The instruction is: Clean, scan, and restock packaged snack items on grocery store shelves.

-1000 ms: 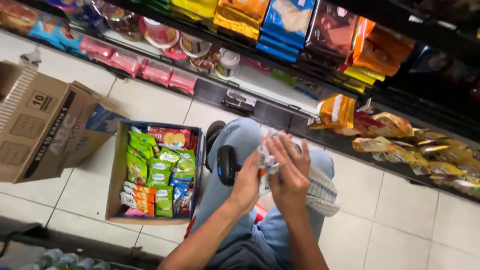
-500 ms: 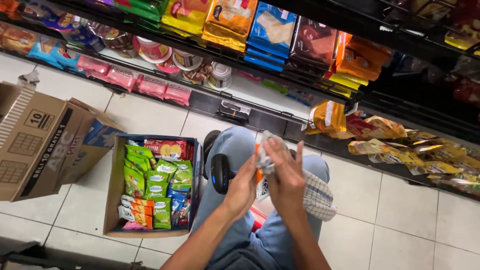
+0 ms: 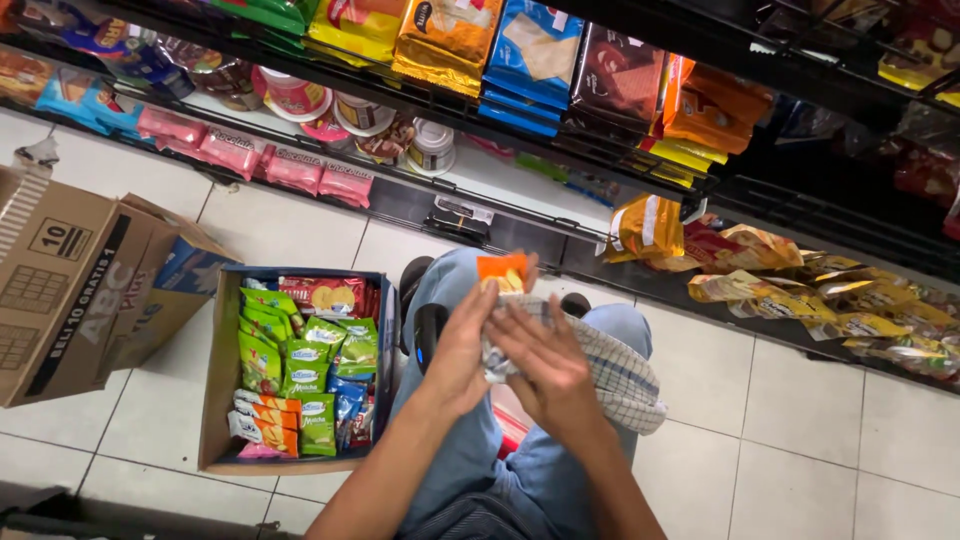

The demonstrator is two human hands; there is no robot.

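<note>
Tiled shop floor before stocked shelves (image 3: 560, 80): open carton (image 3: 215, 400) of snack packs sits left, within reach; your left hand (image 3: 460, 350) grips an orange packet (image 3: 502, 272) upright over your knees, while your right hand (image 3: 545, 365), fingers spread, presses a checked cloth (image 3: 620, 370) against it

Orange packet (image 3: 502, 272); white-and-blue checked cloth (image 3: 620, 375); blue jeans (image 3: 470, 290); brown box (image 3: 222, 370) of green, orange, red snacks (image 3: 300, 360).
</note>
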